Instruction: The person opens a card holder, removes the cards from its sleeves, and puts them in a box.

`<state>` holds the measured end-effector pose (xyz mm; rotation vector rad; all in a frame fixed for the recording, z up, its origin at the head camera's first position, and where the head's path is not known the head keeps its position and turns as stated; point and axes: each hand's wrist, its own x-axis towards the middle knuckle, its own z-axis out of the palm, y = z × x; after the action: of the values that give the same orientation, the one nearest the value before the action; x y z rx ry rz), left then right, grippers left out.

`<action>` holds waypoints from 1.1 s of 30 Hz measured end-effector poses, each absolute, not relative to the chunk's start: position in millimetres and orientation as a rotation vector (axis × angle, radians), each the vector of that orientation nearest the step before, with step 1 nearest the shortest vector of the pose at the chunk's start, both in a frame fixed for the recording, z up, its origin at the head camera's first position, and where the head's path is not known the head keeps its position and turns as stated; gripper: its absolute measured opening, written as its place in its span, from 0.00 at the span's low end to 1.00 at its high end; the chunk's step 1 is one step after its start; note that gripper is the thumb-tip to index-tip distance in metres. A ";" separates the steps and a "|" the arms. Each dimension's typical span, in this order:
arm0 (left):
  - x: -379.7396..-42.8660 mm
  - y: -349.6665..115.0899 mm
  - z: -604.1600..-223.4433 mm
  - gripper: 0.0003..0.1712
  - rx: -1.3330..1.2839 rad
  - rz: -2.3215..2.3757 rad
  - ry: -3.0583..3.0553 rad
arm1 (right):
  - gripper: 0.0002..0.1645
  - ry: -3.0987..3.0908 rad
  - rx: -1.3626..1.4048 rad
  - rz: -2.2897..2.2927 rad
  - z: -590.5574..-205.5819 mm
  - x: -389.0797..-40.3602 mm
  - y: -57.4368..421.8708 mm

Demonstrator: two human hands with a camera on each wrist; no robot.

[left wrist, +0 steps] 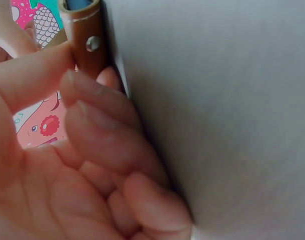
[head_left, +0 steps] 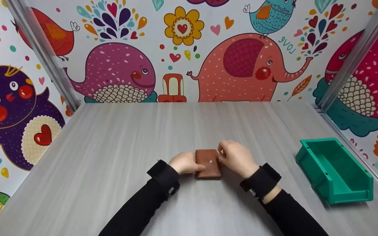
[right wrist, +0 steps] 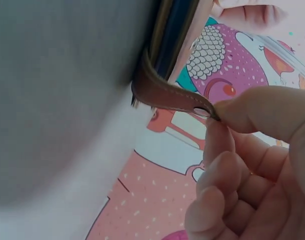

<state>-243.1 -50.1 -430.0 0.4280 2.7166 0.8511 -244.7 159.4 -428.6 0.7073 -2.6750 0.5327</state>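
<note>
A small brown leather wallet (head_left: 207, 155) lies on the table, a metal snap stud (head_left: 210, 161) showing on its upper face. Its left side is held by my left hand (head_left: 185, 163), thumb on top and fingers at the edge. In the left wrist view the wallet (left wrist: 86, 30) appears end-on beyond the curled fingers. My right hand (head_left: 237, 158) is at the wallet's right edge. Between thumb and forefinger it pinches the tip of the closure strap (right wrist: 167, 95), which stands out from the wallet, unfastened. A round snap (right wrist: 201, 112) sits near that tip.
A green plastic bin (head_left: 323, 173) stands on the right of the grey wood-grain table (head_left: 126, 131). Panels printed with cartoon animals (head_left: 120, 68) rise at the back and both sides, with metal posts (head_left: 44, 55) at the corners.
</note>
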 end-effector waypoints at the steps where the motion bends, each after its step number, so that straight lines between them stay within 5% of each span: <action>1: -243.2 -50.1 -429.9 0.15 0.430 0.851 2.717 | 0.08 -2.660 0.716 0.524 -428.7 -244.3 161.0; 33: -241.3 -50.0 -430.2 0.14 0.439 0.854 2.717 | 0.06 -2.803 0.634 0.475 -434.8 -241.1 187.8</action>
<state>-241.3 -50.0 -430.2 0.4387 2.7172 0.8543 -241.1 187.8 -434.8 0.6336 -2.8032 0.4751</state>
